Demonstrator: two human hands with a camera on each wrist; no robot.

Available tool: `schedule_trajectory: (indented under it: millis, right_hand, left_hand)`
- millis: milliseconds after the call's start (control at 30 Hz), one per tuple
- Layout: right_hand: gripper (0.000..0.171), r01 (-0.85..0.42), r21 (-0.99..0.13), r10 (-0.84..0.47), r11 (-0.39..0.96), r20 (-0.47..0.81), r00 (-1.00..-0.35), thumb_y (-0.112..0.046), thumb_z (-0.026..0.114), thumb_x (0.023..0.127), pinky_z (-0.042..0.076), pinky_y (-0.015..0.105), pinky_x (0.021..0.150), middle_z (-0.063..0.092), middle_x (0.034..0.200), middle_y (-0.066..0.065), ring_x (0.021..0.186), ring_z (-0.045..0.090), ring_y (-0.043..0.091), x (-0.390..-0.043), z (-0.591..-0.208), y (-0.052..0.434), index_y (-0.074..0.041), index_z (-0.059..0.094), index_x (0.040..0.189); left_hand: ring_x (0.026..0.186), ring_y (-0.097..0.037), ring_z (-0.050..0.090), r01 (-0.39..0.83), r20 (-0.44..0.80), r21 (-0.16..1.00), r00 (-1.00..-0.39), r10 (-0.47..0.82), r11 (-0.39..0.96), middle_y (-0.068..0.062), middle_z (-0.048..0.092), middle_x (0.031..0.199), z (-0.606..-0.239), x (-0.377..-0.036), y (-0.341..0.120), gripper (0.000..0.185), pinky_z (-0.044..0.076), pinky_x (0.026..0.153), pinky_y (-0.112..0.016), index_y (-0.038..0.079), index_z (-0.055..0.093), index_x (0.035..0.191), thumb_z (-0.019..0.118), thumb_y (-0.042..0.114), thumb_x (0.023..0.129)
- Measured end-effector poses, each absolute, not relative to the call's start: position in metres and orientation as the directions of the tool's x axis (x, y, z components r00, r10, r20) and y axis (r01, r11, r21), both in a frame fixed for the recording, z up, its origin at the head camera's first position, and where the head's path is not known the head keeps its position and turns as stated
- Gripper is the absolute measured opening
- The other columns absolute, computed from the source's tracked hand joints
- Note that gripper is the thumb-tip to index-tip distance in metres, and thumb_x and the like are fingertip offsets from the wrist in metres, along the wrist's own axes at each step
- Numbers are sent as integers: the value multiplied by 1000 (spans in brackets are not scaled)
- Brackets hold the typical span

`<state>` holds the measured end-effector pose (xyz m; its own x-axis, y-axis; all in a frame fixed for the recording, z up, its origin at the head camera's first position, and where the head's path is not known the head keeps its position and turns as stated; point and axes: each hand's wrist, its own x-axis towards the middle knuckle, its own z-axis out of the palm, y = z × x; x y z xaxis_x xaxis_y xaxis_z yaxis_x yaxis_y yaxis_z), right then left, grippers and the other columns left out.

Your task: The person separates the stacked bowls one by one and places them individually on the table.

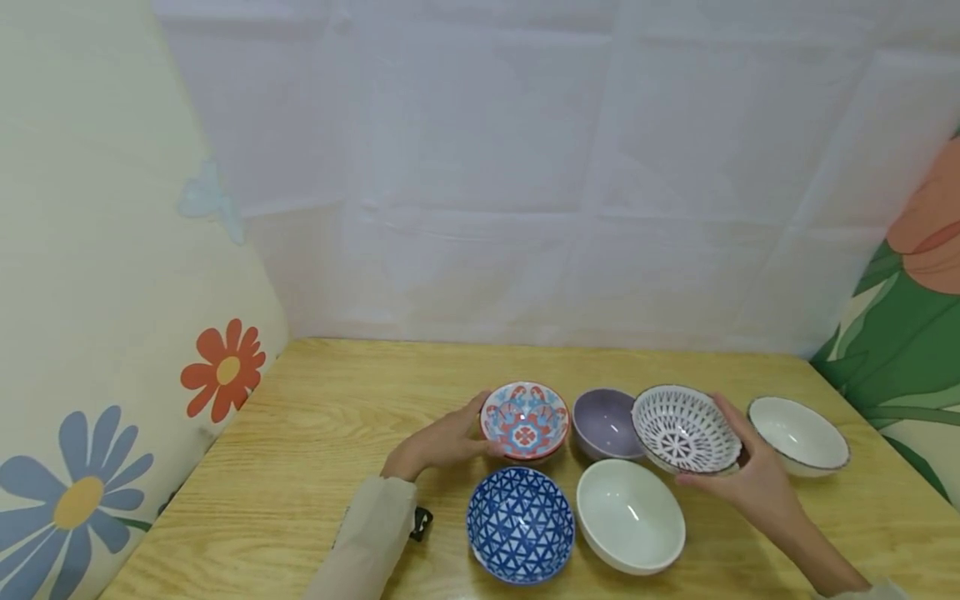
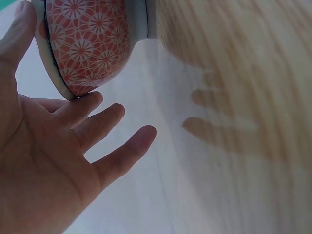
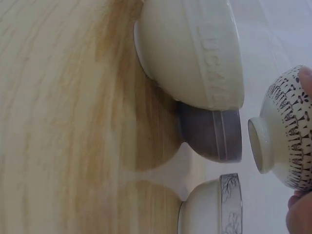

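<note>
My left hand [image 1: 450,435] is at the left side of a bowl with a red and light-blue pattern [image 1: 525,421]. In the left wrist view, the thumb and a finger hold its rim from opposite sides, and the other fingers [image 2: 129,151] spread out free. Red with white flowers covers the outside of this bowl [image 2: 90,41], its foot close to the tabletop. My right hand [image 1: 757,479] grips a black-and-white patterned bowl [image 1: 686,429] by its right side. The right wrist view shows that bowl [image 3: 287,131] raised off the table, its foot ring exposed.
A purple bowl [image 1: 606,425] stands between the two held bowls. Nearer are a blue-and-white triangle-patterned bowl [image 1: 521,525] and a plain cream bowl [image 1: 630,517]. At the right sits a white bowl with a dark rim [image 1: 798,433]. White cloth [image 1: 480,275] hangs behind the wooden table [image 1: 300,467].
</note>
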<state>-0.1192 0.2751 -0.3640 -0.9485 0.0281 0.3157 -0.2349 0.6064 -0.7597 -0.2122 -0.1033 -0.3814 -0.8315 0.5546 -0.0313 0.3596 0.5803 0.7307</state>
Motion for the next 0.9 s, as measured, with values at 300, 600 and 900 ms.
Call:
schedule_trajectory:
  millis: [300,600,900]
  right_hand:
    - [113,-245,-762,66,600,353,-933,3,84,64,26,-6,87,19,157,16,115,25,-23,-104,-381,290,-19,19,154]
    - [112,-194,-740,93,644,327,-940,-6,84,68,20,-8,88,18,147,-30,114,21,-27,-91,-397,306,-24,14,154]
    - [110,-98,-755,146,649,249,-957,-13,82,74,21,-9,85,15,141,-40,110,18,-30,-79,-408,321,-38,8,152]
  left_hand:
    - [139,-36,32,354,-37,724,-837,546,592,-13,32,154,-381,-211,-104,85,28,112,-56,14,17,152,67,38,88]
    - [139,-37,33,347,-42,722,-842,538,599,-14,31,153,-382,-212,-103,86,30,111,-56,15,18,152,67,40,87]
    - [139,-36,33,357,-25,732,-837,547,580,-14,31,153,-385,-212,-104,84,30,111,-56,16,18,152,67,39,87]
